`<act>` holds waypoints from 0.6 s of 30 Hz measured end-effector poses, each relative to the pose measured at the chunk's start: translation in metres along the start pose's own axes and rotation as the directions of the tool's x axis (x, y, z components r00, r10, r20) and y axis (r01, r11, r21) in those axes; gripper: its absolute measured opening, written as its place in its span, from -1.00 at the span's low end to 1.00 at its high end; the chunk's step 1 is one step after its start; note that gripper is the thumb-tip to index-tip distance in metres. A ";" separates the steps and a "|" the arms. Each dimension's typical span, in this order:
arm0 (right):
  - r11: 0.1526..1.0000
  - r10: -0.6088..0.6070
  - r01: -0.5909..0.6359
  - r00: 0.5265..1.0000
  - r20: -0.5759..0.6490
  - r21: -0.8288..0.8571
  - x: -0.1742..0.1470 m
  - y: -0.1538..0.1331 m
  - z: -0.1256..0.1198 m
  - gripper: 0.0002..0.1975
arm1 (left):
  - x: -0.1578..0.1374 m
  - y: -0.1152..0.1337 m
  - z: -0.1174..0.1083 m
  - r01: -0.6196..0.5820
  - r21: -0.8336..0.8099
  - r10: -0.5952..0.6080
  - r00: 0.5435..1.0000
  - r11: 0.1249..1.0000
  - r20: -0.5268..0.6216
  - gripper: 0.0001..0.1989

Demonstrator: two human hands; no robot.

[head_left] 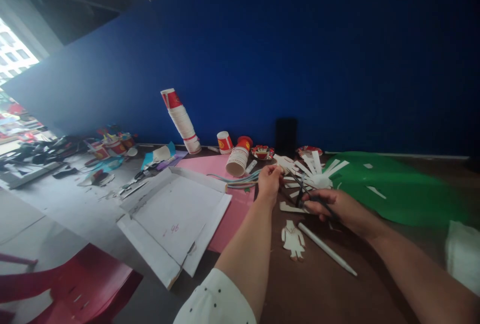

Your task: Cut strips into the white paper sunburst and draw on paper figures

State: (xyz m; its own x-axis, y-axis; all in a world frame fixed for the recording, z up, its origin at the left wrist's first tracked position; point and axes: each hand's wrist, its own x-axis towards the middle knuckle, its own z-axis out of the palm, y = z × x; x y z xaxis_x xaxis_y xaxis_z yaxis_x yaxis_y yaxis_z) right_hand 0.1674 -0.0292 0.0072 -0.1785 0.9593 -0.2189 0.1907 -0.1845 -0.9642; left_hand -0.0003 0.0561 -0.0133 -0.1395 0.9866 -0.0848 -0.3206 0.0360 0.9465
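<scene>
My right hand [333, 205] is closed around the handles of dark scissors [300, 195], whose blades point up and left toward my left fingertips. My left hand [270, 182] pinches with thumb and fingers; what lies between them is too small to make out. Just beyond both hands, a white paper cup cut into splayed strips [321, 180] rests near the green sheet. A flat white strip [290, 207] lies below the scissors. Closer to me are a pale figure-shaped cutout [292, 239] and a white tapered stick [327, 249] on the brown table.
Left of my arm lies a shallow white box lid [180, 209] over pink paper [232, 224]. Behind stand a leaning stack of paper cups [183, 123] and a red-and-white cup [224, 142]. Green paper [397, 184] spreads right. A red chair [86, 284] is lower left.
</scene>
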 end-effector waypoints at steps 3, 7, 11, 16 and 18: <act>0.992 -0.103 0.114 0.977 -0.185 0.049 -0.003 -0.004 0.001 -0.52 | 0.000 -0.001 -0.001 -0.005 0.034 0.004 1.000 0.999 0.020 -0.86; 0.964 -0.219 0.265 0.843 -0.491 0.025 0.002 -0.006 -0.003 -0.45 | -0.005 -0.006 0.001 -0.037 0.129 0.010 0.979 0.991 0.202 -0.85; 0.957 -0.180 0.271 0.829 -0.529 0.099 0.012 0.001 -0.012 -0.39 | -0.015 -0.010 0.006 -0.074 0.220 -0.009 0.935 0.973 0.354 -0.83; 0.968 -0.141 0.218 0.884 -0.447 0.126 0.017 0.007 -0.014 -0.44 | -0.026 -0.006 0.009 -0.090 0.282 -0.049 0.891 0.955 0.450 -0.80; 0.968 -0.138 0.216 0.884 -0.446 0.129 0.018 0.007 -0.013 -0.47 | -0.029 -0.003 0.010 -0.069 0.280 -0.071 0.885 0.957 0.460 -0.79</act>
State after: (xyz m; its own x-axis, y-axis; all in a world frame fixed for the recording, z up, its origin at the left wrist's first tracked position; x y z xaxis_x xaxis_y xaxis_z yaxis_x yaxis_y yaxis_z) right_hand 0.1781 -0.0107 -0.0013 0.2468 0.9690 0.0064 0.0209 0.0013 -0.9998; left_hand 0.0145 0.0287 -0.0102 0.3303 0.9439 0.0012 -0.0346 0.0108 0.9993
